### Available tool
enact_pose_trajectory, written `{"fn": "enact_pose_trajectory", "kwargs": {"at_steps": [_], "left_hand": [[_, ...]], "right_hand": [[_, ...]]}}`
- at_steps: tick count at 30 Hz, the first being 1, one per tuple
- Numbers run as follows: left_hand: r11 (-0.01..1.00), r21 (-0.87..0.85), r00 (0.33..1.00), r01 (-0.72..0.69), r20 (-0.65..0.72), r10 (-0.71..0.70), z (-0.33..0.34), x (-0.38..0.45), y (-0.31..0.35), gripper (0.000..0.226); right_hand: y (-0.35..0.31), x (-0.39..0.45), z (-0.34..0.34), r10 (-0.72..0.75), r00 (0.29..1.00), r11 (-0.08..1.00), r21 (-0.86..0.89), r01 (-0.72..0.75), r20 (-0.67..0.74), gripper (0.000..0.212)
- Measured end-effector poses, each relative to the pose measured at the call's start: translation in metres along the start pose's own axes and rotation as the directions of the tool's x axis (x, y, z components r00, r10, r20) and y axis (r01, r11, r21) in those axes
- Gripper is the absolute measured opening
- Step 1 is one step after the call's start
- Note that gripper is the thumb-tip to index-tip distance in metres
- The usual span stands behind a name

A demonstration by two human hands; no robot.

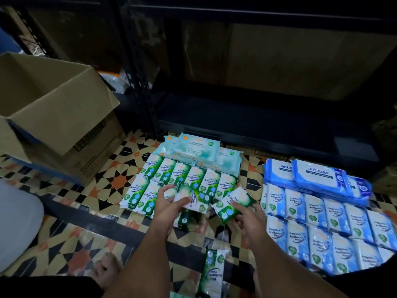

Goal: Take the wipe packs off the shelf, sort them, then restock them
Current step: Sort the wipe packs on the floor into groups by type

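Observation:
Green pine antibacterial wipe packs (189, 179) lie in rows on the patterned floor below the dark shelf (268, 125). My left hand (165, 203) holds one green pack (193, 200) above the rows. My right hand (247, 218) grips another green pack (232, 205) beside it. One more green pack (212, 274) lies loose near my arms. Pale teal packs (193, 150) are stacked behind the green ones. To the right lie rows of blue fragrance wipe packs (322, 226), with larger blue antabax packs (318, 179) piled at their back.
An open cardboard box (53, 117) stands on the floor at the left. A black shelf upright (141, 82) rises between the box and the packs. A bare foot (106, 267) rests on the tiles at the lower left, next to a pale grey shape (15, 222).

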State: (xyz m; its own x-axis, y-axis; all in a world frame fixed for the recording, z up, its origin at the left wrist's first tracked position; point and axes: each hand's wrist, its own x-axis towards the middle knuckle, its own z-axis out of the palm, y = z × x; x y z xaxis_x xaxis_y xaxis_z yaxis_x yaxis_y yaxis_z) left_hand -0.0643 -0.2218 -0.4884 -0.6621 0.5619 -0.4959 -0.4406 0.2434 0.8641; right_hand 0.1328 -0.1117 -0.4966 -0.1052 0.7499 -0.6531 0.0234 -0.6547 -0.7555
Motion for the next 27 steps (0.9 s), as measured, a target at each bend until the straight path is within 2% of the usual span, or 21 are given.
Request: {"fn": "enact_pose_trajectory", "kwargs": {"at_steps": [1, 3, 5, 7, 9, 12, 15, 17, 21, 24, 25, 27], "left_hand": [[1.0, -0.001, 1.0, 0.0, -0.007, 0.0, 0.002, 0.001, 0.0, 0.055], [0.999, 0.029, 0.999, -0.019, 0.027, 0.018, 0.009, -0.001, 0.0, 0.037], [0.974, 0.199, 0.992, -0.109, 0.09, 0.093, 0.016, 0.0, -0.004, 0.026], [0.896, 0.397, 0.972, -0.197, 0.195, 0.128, 0.025, 0.002, -0.01, 0.022], [0.798, 0.547, 0.953, -0.254, 0.283, 0.11, 0.035, 0.001, -0.017, 0.03], [0.647, 0.695, 0.944, -0.314, 0.304, 0.131, 0.044, 0.006, -0.036, 0.053], [0.506, 0.782, 0.931, -0.364, 0.31, 0.19, 0.048, 0.01, -0.051, 0.051], [0.374, 0.837, 0.915, -0.4, 0.338, 0.221, 0.049, 0.013, -0.06, 0.053], [0.043, 0.835, 0.782, -0.549, 0.495, 0.38, 0.042, 0.019, -0.074, 0.063], [-0.163, 0.777, 0.667, -0.608, 0.612, 0.426, 0.032, 0.017, -0.08, 0.046], [-0.21, 0.751, 0.629, -0.626, 0.645, 0.434, 0.028, 0.016, -0.084, 0.04], [-0.241, 0.731, 0.6, -0.639, 0.669, 0.439, 0.017, 0.013, -0.094, 0.034]], "right_hand": [[0.008, 0.014, -0.003, -0.015, 1.0, 1.0, -0.023, 0.015, 0.003, 0.074], [0.004, 0.005, 0.001, -0.011, 1.0, 0.997, -0.074, 0.012, 0.018, 0.053], [0.003, -0.001, 0.001, -0.006, 0.999, 0.991, -0.13, 0.012, 0.048, 0.028], [0.012, 0.006, -0.001, 0.005, 0.997, 0.975, -0.22, 0.013, 0.08, 0.024], [0.022, 0.011, -0.001, 0.008, 0.996, 0.948, -0.317, 0.022, 0.093, 0.022], [0.036, 0.019, 0.0, 0.028, 0.997, 0.9, -0.436, 0.004, 0.067, 0.014], [0.044, 0.025, 0.002, 0.054, 0.998, 0.855, -0.518, -0.028, 0.036, 0.016], [0.048, 0.025, 0.003, 0.063, 0.998, 0.837, -0.546, -0.044, 0.017, 0.017], [0.056, 0.032, 0.005, 0.016, 0.999, 0.799, -0.6, -0.037, -0.041, 0.029], [0.054, 0.035, 0.008, -0.034, 0.994, 0.769, -0.637, -0.042, -0.107, 0.043], [0.051, 0.034, 0.009, -0.051, 0.991, 0.753, -0.657, -0.04, -0.12, 0.047], [0.051, 0.034, 0.011, -0.08, 0.989, 0.73, -0.683, -0.028, -0.126, 0.051]]}}
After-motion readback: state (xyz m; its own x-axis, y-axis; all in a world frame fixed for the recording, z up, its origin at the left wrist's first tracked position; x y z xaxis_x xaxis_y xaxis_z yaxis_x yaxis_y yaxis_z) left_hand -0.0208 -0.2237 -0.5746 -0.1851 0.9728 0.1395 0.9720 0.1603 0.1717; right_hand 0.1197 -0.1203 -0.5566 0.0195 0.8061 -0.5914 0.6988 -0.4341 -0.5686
